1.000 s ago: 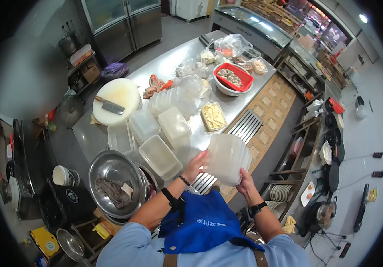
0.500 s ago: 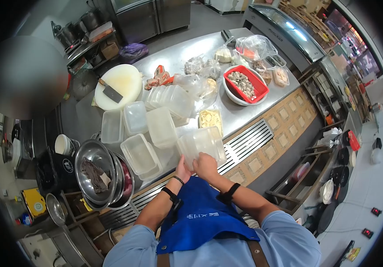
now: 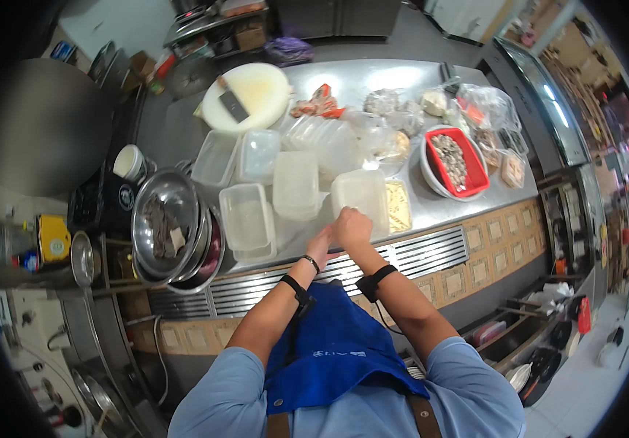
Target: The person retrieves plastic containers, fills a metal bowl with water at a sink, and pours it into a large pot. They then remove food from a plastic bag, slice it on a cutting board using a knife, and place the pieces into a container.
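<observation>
A translucent plastic container [image 3: 360,196] rests near the table's front edge. My right hand [image 3: 353,227] is closed at its near-left corner, and the fingertips are hidden from above. Close beside it, my left hand [image 3: 320,244] has its fingers stretched toward the right hand; I see nothing held in it. To the left stand another upside-down-looking container [image 3: 295,185] and an open container [image 3: 247,219]. A container of pale yellow pieces [image 3: 398,206] sits directly right of the one at my hand.
Stacked containers [image 3: 325,142] lie behind. A cleaver [image 3: 234,104] rests on a round cutting board [image 3: 262,91]. On the right, a red basket [image 3: 458,162] of shellfish-like pieces sits in a white bowl [image 3: 431,177]. Metal bowls [image 3: 150,252] stand at left, bagged food [image 3: 486,107] at the back.
The container at my hands has gone from tilted to resting flatter on the table, beside the yellow pieces. My left hand has come off it. The camera view has turned.
</observation>
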Action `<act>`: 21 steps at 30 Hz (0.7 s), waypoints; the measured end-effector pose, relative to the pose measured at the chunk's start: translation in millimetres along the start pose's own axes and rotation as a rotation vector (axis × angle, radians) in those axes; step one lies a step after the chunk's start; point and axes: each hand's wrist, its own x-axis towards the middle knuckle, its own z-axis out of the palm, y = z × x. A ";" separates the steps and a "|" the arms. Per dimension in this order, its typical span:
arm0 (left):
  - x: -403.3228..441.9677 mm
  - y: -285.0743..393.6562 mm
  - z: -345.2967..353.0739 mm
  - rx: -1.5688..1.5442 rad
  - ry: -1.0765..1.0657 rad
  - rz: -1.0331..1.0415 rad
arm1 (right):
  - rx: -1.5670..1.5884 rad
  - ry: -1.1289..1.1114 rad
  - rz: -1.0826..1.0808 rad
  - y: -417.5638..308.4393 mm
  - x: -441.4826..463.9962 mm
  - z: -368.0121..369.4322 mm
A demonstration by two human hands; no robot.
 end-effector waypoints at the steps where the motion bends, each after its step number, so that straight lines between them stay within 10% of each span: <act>1: 0.6 -13.0 -12.8 0.062 -0.012 0.018 | -0.023 0.012 0.005 -0.7 4.0 2.4; 9: -84.1 -134.4 -124.2 0.760 0.146 0.363 | -0.328 -0.001 0.020 -29.3 -4.2 -38.5; 13: -163.3 -181.4 -199.7 1.027 0.410 0.277 | -0.210 0.219 -0.503 -61.9 -92.4 -86.2; 16: -179.0 -223.3 -263.6 1.195 0.535 0.160 | -0.155 -0.315 -0.922 -54.6 -168.8 -48.5; 19: -159.8 -263.2 -304.4 1.178 0.617 0.089 | -0.405 -1.004 -0.688 -3.7 -187.2 63.2; 21: -128.9 -282.7 -336.4 1.119 0.662 0.114 | -0.393 -0.983 -0.543 60.6 -172.1 169.8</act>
